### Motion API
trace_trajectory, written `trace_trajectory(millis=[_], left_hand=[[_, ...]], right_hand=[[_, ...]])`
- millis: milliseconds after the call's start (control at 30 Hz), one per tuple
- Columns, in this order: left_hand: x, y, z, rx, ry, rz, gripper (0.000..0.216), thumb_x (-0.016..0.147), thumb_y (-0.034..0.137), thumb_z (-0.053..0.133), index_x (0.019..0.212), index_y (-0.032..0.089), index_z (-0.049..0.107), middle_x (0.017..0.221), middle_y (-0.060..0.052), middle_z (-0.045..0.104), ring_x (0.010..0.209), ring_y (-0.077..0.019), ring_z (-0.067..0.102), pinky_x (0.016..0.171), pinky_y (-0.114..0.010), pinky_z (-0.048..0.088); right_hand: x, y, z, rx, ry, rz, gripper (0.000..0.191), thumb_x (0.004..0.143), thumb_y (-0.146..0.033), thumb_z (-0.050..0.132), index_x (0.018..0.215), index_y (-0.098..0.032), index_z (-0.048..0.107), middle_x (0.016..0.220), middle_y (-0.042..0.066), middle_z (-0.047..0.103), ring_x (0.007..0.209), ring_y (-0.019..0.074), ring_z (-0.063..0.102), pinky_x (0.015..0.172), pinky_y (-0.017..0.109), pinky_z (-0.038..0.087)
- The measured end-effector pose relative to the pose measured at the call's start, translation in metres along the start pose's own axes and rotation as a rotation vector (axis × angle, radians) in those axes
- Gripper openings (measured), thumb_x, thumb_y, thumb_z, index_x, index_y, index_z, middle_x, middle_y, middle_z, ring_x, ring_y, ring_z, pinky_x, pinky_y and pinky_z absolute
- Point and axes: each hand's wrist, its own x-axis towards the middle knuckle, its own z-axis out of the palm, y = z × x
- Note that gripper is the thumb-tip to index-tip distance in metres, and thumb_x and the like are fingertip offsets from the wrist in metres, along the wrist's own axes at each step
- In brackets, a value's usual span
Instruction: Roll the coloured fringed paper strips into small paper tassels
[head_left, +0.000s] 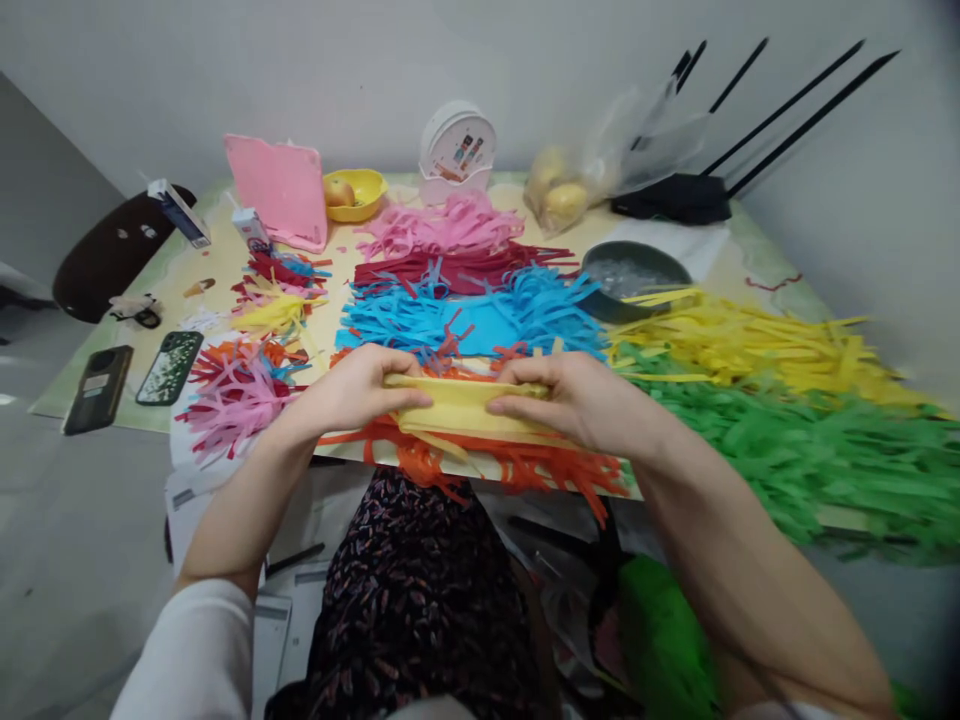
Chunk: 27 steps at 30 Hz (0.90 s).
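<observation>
Both my hands hold a strip of folded yellow tissue paper stretched level over the table's front edge. My left hand pinches its left end between thumb and fingers, and my right hand pinches the right part the same way. Thin yellow fringe hangs below the strip. Right under it lies orange fringed paper, partly hanging over the edge. Beyond my hands is blue fringed paper with an uncut middle band, then dark red fringe and pink fringe.
Yellow fringe and green fringe spread at right. Multicoloured tassels lie at left, near two phones. Behind stand a pink tablet case, a yellow bowl, a white round fan-like object and a dark bowl.
</observation>
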Motion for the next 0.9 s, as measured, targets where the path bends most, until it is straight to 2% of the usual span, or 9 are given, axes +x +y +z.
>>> trace_trajectory(millis=[333,467,633,767,900], left_hand=[[-0.001,-0.003,-0.001,-0.003,-0.017,0.001,0.028,0.078,0.043,0.066,0.069,0.016,0.066,0.059,0.003,0.053,0.055,-0.0102,0.045,0.053,-0.021,0.033],[-0.001,-0.001,0.000,-0.021,-0.009,0.008,0.025,0.079,0.040,0.065,0.069,0.016,0.066,0.057,0.004,0.052,0.053,-0.0092,0.045,0.052,-0.021,0.033],[-0.006,0.003,0.001,0.017,0.005,0.030,0.027,0.082,0.036,0.063,0.067,0.014,0.062,0.058,0.005,0.053,0.055,-0.0081,0.045,0.054,-0.020,0.035],[-0.011,0.000,0.005,-0.024,0.105,0.070,0.022,0.081,0.034,0.065,0.072,0.014,0.062,0.065,0.004,0.057,0.060,-0.0089,0.049,0.057,-0.019,0.038],[-0.012,-0.014,0.014,-0.184,0.246,0.078,0.019,0.080,0.031,0.066,0.088,0.015,0.072,0.083,-0.001,0.069,0.073,-0.0133,0.060,0.066,-0.021,0.045]], right_hand=[[-0.008,-0.011,-0.004,0.025,0.076,0.006,0.028,0.086,-0.034,0.067,0.064,-0.023,0.056,0.060,-0.004,0.058,0.053,0.0113,0.050,0.050,0.024,0.033],[-0.010,-0.013,-0.002,0.028,0.106,0.045,0.026,0.083,-0.034,0.069,0.064,-0.022,0.054,0.063,-0.003,0.059,0.056,0.0123,0.051,0.052,0.024,0.033],[-0.010,-0.018,-0.002,0.074,0.071,0.142,0.020,0.084,-0.036,0.065,0.072,-0.021,0.058,0.071,0.000,0.064,0.065,0.0141,0.055,0.058,0.024,0.036],[-0.011,-0.016,0.003,0.178,0.152,0.164,0.018,0.082,-0.033,0.066,0.071,-0.019,0.060,0.068,-0.001,0.064,0.063,0.0137,0.055,0.057,0.024,0.037],[-0.014,-0.008,0.013,0.351,0.270,0.181,0.011,0.082,-0.029,0.066,0.084,-0.019,0.071,0.079,0.002,0.070,0.063,0.0146,0.059,0.057,0.025,0.042]])
